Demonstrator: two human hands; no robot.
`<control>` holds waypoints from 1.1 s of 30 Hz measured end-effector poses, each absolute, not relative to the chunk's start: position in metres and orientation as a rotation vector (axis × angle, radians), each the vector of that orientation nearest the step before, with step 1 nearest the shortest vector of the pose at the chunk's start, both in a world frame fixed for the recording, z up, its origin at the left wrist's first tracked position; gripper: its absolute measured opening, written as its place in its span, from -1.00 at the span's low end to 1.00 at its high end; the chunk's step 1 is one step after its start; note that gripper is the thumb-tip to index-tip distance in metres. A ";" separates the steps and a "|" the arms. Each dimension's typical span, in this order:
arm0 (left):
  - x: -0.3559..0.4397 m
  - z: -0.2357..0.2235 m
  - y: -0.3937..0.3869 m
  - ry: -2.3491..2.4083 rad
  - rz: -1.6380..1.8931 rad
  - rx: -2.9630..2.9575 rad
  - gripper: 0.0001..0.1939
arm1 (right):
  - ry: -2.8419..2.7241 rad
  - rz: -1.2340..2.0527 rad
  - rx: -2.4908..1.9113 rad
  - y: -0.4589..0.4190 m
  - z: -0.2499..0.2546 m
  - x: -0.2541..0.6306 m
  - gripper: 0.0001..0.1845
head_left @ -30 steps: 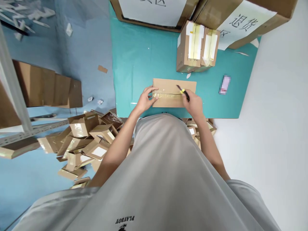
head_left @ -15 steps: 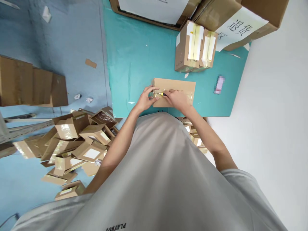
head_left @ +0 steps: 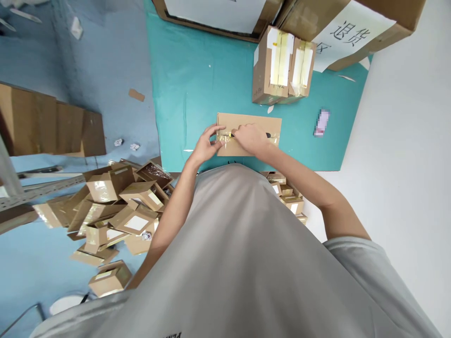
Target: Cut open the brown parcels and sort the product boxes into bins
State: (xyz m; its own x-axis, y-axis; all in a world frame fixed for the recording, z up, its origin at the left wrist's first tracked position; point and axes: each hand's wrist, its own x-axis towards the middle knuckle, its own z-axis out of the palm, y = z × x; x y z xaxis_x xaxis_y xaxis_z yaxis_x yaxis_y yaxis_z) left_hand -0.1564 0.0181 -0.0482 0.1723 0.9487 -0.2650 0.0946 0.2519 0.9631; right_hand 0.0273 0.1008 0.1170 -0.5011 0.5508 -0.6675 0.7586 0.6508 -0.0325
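Box (head_left: 247, 119) and knife (head_left: 231, 135) hide partly beneath right hand (head_left: 251, 138).

We see a dull cardboard box (head_left: 234, 148) with shiny plastic tape (head_left: 275, 139), a smooth table top (head_left: 197, 89) and a cloth shirt (head_left: 253, 244).

There are two hands (head_left: 205, 146) (head_left: 252, 139), one knife (head_left: 268, 135), one flat carton (head_left: 233, 149), two taped boxes (head_left: 262, 70) (head_left: 302, 70) and two big boxes (head_left: 214, 16) (head_left: 352, 35).

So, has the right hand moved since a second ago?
Yes, left: the right hand, gripping the cutter, was below the middle of the paired taped boxes; now it's below their left edge.
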 end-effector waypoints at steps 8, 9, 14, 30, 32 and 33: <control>-0.156 -0.048 0.016 1.305 0.866 1.153 -0.35 | 2.018 -0.327 1.236 0.105 0.136 0.147 -0.54; -0.155 -0.047 0.016 1.305 0.870 1.146 -0.35 | 1.985 -0.317 1.255 0.104 0.140 0.165 -0.54; -0.144 -0.042 0.018 1.354 0.838 1.099 -0.35 | 1.963 -0.317 1.299 0.097 0.145 0.219 -0.53; -0.177 -0.034 0.011 1.706 0.932 0.957 -0.38 | 1.977 -1.413 2.284 0.048 0.058 0.259 -0.49; -0.188 -0.036 0.011 1.708 0.960 0.920 -0.35 | 1.667 -1.672 2.425 0.044 0.035 0.238 -0.53; -0.193 -0.038 0.010 1.710 0.968 0.906 -0.34 | 1.546 -1.775 2.453 0.042 0.026 0.225 -0.54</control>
State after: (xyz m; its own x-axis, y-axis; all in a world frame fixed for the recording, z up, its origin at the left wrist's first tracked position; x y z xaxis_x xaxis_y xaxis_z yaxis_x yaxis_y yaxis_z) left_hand -0.1935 0.0102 -0.0381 -0.2853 0.8867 -0.3639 0.1447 0.4151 0.8982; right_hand 0.2250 0.0416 0.0258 0.0573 0.7788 -0.6247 0.5121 -0.5600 -0.6512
